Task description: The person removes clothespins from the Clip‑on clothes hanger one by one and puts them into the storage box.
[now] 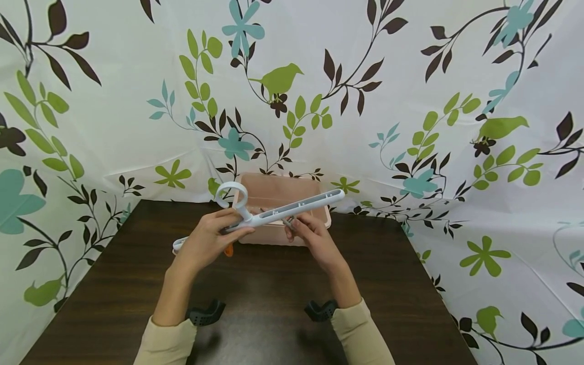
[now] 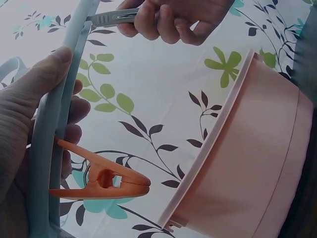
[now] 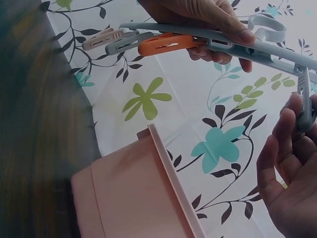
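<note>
My left hand (image 1: 207, 241) grips a pale blue-grey clip hanger (image 1: 301, 205) near its middle, beside the round hook (image 1: 245, 195). The bar tilts up toward the right. In the right wrist view an orange clothespin (image 3: 168, 44), a grey clothespin (image 3: 124, 43) and a beige clothespin (image 3: 101, 38) hang on the bar's left half. My right hand (image 1: 317, 243) pinches another grey clothespin (image 2: 114, 18) under the right half, its end meeting the bar's slotted underside. Whether that end is hooked in I cannot tell.
Behind the hands a pink plastic bin (image 1: 274, 235) stands at the back of the dark wooden table (image 1: 264, 294); the hanger hides part of its opening. A white cloth (image 1: 347, 147) with leaf and bird prints hangs behind and beside the table.
</note>
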Action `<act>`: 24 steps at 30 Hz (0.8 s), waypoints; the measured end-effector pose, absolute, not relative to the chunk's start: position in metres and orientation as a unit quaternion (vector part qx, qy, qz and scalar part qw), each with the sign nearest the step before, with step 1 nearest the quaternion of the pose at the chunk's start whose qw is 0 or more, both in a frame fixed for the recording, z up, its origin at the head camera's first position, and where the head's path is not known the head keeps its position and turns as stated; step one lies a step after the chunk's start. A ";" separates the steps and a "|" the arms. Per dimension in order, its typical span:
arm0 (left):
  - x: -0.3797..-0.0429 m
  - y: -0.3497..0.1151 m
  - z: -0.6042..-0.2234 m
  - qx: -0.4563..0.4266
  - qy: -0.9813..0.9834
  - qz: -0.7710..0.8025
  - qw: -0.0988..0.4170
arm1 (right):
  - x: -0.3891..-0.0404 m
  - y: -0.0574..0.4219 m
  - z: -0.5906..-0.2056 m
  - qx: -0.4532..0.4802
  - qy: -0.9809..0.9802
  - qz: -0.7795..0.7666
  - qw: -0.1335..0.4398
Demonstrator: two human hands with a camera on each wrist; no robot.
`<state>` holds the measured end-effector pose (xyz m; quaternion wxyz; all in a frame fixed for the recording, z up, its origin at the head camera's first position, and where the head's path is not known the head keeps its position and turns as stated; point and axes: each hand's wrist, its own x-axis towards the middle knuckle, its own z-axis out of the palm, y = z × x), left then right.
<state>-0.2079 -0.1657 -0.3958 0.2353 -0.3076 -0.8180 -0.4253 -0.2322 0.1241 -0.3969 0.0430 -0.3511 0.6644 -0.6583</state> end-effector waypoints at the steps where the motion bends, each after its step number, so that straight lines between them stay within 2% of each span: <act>1: -0.208 -0.166 -0.396 -0.308 -0.819 -0.425 0.234 | -0.233 0.125 -0.397 -0.356 0.666 -0.655 0.043; 9: -0.205 -0.168 -0.396 -0.297 -0.825 -0.437 0.198 | -0.236 0.133 -0.392 -0.404 0.674 -0.616 0.057; 24: -0.203 -0.169 -0.394 -0.291 -0.822 -0.465 0.153 | -0.235 0.136 -0.389 -0.387 0.662 -0.635 0.095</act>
